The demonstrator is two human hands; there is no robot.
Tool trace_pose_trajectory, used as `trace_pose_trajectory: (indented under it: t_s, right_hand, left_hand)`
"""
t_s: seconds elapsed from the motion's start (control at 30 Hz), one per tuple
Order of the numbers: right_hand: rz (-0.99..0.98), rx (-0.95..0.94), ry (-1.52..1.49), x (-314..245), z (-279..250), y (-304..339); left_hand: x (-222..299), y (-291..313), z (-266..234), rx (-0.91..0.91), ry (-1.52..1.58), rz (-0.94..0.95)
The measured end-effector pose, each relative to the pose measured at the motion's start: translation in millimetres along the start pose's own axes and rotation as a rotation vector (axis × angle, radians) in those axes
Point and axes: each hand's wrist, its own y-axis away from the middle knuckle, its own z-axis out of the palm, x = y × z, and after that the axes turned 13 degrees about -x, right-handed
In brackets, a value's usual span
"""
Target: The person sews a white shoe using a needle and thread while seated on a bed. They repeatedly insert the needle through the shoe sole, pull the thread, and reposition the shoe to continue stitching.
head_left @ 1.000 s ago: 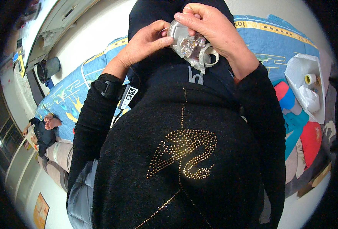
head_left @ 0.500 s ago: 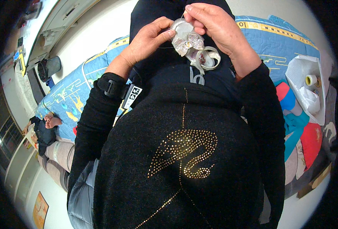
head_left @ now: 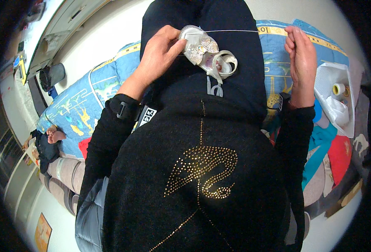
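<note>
A small pale sandal (head_left: 190,49) with a sparkly bow and a looped ankle strap is held above my lap. My left hand (head_left: 162,49) is closed on its edge, thumb on top and fingers underneath. From near the top of the sandal, a white thread (head_left: 235,30) runs almost level and taut to my right hand (head_left: 300,56). That hand is out to the right, with its fingertips pinched together at the thread's end. Whether a needle is between those fingers I cannot make out.
A blue patterned quilt (head_left: 74,107) lies on both sides of my dark trousers. On the right stands a white tray (head_left: 326,90) with a yellow-edged roll (head_left: 339,88), near teal and red cloth. A dark bin (head_left: 55,73) and another person's bare foot (head_left: 56,134) are at left.
My right hand has moved away from the sandal to the right, drawing the thread out straight. The sandal and my left hand have shifted slightly left.
</note>
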Motion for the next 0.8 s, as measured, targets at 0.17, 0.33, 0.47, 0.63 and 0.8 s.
trace_pose_trajectory:
  t_s: [0.17,0.33,0.47,0.63,0.8]
  right_hand:
    - [0.120,0.033,0.076,25.8,-56.0,30.4]
    - [0.182,0.078,0.465,66.6,-77.4,50.9]
    - [0.181,0.027,0.771,101.6,-67.1,66.5]
    - [0.074,-0.121,0.942,140.1,-33.2,88.5]
    - [0.162,-0.239,0.876,164.3,-28.6,85.3]
  left_hand:
    - [10.2,0.2,-14.8,0.142,-0.098,0.050]
    - [23.9,12.8,-48.1,0.226,-0.328,0.025]
    - [36.0,34.6,-72.9,0.300,-0.469,-0.015]
    - [42.7,54.0,-83.7,0.157,-0.409,-0.113]
    - [36.0,58.6,-62.3,0.056,-0.253,-0.193]
